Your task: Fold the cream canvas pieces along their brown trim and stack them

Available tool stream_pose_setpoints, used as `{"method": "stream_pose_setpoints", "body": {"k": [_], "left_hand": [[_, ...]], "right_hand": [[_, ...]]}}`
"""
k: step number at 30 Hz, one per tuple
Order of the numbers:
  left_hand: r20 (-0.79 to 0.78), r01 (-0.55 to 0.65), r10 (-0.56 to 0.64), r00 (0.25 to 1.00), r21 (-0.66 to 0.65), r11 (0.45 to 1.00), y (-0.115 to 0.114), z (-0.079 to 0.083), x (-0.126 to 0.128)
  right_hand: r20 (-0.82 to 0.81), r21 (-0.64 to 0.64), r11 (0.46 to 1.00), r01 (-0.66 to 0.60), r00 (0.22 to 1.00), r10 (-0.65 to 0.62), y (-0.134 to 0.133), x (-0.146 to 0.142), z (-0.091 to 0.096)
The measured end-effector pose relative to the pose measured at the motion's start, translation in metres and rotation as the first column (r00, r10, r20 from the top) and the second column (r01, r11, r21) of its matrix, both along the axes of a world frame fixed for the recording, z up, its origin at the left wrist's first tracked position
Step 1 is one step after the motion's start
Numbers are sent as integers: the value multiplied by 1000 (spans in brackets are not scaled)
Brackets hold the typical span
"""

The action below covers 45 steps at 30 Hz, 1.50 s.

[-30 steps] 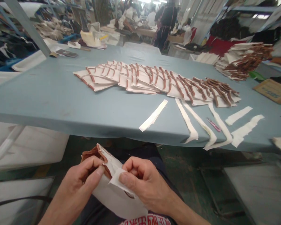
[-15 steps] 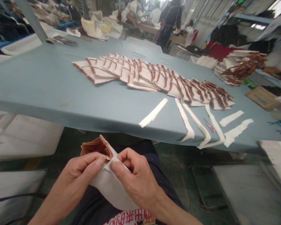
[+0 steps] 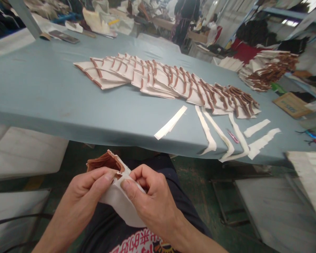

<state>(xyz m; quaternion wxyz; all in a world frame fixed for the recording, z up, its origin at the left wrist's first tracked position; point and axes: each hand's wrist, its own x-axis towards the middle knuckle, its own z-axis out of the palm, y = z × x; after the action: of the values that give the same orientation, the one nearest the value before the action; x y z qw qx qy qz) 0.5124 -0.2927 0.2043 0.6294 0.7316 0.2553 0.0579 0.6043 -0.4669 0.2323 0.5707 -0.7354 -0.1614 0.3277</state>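
Over my lap, below the table edge, both hands grip a stack of white fabric pieces with brown trim [image 3: 113, 189]. My left hand [image 3: 85, 191] pinches the brown-edged top with thumb and forefinger. My right hand [image 3: 147, 196] pinches the white layer right beside it, fingers curled. A long overlapping row of the same trimmed white pieces [image 3: 163, 82] lies spread across the blue-grey table [image 3: 47, 95]. Several white paper strips [image 3: 171, 123] lie near the table's front edge.
A small pink tool [image 3: 232, 136] lies among the strips. Another pile of trimmed pieces [image 3: 265, 72] sits at the far right, by a brown cardboard piece [image 3: 291, 104]. A person [image 3: 185, 17] stands at the back. White boards [image 3: 28, 154] lean beneath the table on the left.
My right hand slid up the white layer until its thumb met my left thumb at the brown trim. The view shifted slightly.
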Motion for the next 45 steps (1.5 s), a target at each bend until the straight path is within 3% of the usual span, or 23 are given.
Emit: {"method": "stream_pose_setpoints", "body": {"k": [3, 12, 19, 27, 30, 33, 36, 41, 45], "left_hand": [[-2, 40, -40, 999, -12, 999, -1, 0, 0], [-12, -6, 6, 1000, -9, 1000, -9, 8, 2], [3, 47, -47, 999, 28, 999, -5, 2, 0], [-7, 38, -38, 999, -41, 998, -4, -2, 1], [-41, -41, 40, 998, -30, 999, -12, 4, 3], [-64, -164, 165, 984, 7, 986, -26, 12, 4], [-45, -190, 194, 980, 91, 978, -36, 19, 3], [36, -175, 173, 984, 294, 940, -36, 15, -2], [43, -72, 61, 997, 345, 936, -26, 2, -7]], "right_hand": [[-11, -39, 999, 17, 1000, -18, 2, 1, -2], [101, -80, 993, 83, 992, -74, 7, -3, -9], [132, -99, 986, 135, 984, -122, 11, -7, -14], [139, -70, 984, 163, 978, -152, 14, -9, -19], [132, -56, 984, 168, 978, -159, 14, -8, -20], [126, -43, 987, 154, 981, -147, 12, -8, -20], [139, -30, 991, 128, 983, -123, 10, -7, -19], [134, 0, 996, 90, 987, -90, 9, -5, -17], [67, 3, 999, 39, 997, -39, 8, -1, -17]]}}
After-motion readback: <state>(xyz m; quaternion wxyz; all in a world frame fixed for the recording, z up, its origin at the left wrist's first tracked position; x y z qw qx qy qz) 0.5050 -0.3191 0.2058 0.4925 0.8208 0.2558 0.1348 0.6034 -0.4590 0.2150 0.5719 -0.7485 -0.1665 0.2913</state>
